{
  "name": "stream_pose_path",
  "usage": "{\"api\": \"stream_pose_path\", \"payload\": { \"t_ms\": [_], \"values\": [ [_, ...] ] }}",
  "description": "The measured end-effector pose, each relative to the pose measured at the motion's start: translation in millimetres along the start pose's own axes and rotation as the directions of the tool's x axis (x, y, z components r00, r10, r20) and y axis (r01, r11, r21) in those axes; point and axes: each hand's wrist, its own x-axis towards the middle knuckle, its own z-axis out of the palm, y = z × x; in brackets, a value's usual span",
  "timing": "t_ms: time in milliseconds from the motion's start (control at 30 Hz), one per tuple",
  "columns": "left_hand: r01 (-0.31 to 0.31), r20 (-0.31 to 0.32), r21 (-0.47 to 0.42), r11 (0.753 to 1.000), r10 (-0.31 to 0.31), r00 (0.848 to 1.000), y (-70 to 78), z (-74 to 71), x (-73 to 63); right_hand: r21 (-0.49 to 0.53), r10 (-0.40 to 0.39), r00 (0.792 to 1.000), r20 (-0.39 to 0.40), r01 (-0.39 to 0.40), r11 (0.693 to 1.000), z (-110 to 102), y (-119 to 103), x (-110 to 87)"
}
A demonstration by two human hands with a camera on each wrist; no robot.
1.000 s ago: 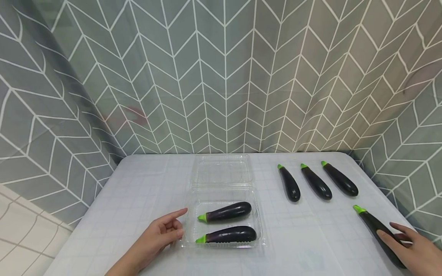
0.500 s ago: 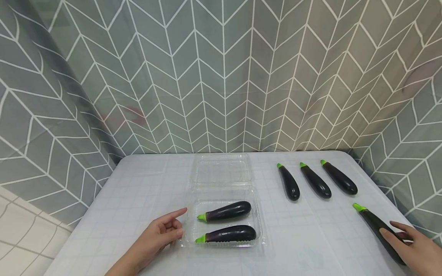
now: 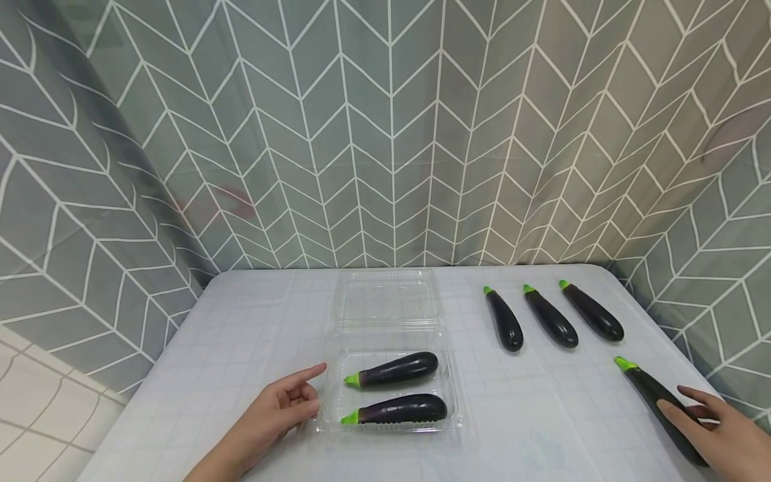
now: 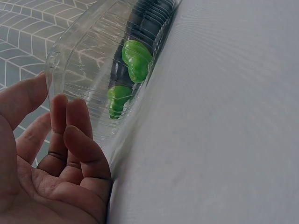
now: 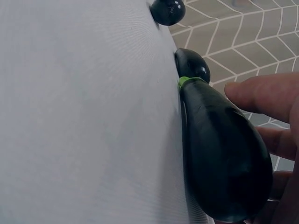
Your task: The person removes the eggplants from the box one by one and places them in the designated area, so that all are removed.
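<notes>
My left hand (image 3: 280,408) is at the left edge of a clear plastic clamshell box (image 3: 454,375), its index finger stretched out and the others loosely bent. Thumb and fingertips touch the box's rim and side wall in the left wrist view. Two dark eggplants with green caps, a far eggplant (image 3: 400,369) and a near eggplant (image 3: 403,409), lie inside. At the right, my right hand (image 3: 725,428) holds another eggplant (image 3: 653,391), thumb on one side and fingers on the other. That eggplant (image 5: 224,154) lies on the table in the right wrist view.
Three more eggplants lie at the back right: a left eggplant (image 3: 504,321), a middle eggplant (image 3: 551,318) and a right eggplant (image 3: 593,312). The box's lid (image 3: 387,298) lies folded back. A white-covered table (image 3: 259,321) ends at a patterned curtain (image 3: 361,134).
The right thumb shifts slightly over the eggplant and back. Otherwise both hands, the box and the eggplants keep their places.
</notes>
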Motion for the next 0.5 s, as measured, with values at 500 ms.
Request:
{"api": "stream_pose_path", "payload": {
  "t_ms": [500],
  "values": [
    [0.025, -0.002, 0.011, 1.0, -0.025, 1.0, 0.3, -1.0, 0.9, 0.053, 0.019, 0.999, -0.051, -0.016, 0.998, 4.1, 1.7, 3.1]
  ]
}}
